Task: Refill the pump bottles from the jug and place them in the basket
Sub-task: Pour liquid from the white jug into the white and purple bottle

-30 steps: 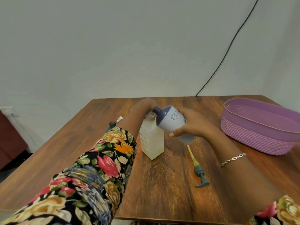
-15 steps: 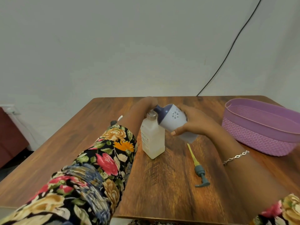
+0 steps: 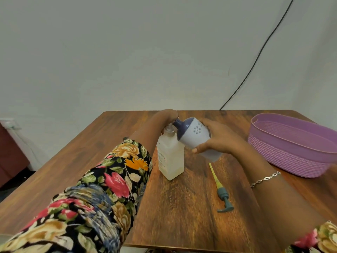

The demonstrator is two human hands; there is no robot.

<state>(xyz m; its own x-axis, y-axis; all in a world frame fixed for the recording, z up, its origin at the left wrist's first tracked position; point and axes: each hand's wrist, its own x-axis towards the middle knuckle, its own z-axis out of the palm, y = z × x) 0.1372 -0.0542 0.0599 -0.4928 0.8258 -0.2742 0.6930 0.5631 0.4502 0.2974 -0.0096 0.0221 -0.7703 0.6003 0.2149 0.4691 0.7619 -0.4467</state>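
Our jug [image 3: 197,137] has barely shifted: our right hand [image 3: 220,141] wraps it, spout at the pump bottle [image 3: 170,157], central on the table [image 3: 182,207]; our left hand [image 3: 162,121] grips the bottle's neck. We should tilt slowly, keeping the spout centred.

A brown wooden table [image 3: 182,207] carries a clear square pump bottle [image 3: 170,157] standing upright near its middle. A grey-green pump head [image 3: 221,190] with a yellow tube lies flat near it, and a purple basket [image 3: 284,154] sits toward the right edge.
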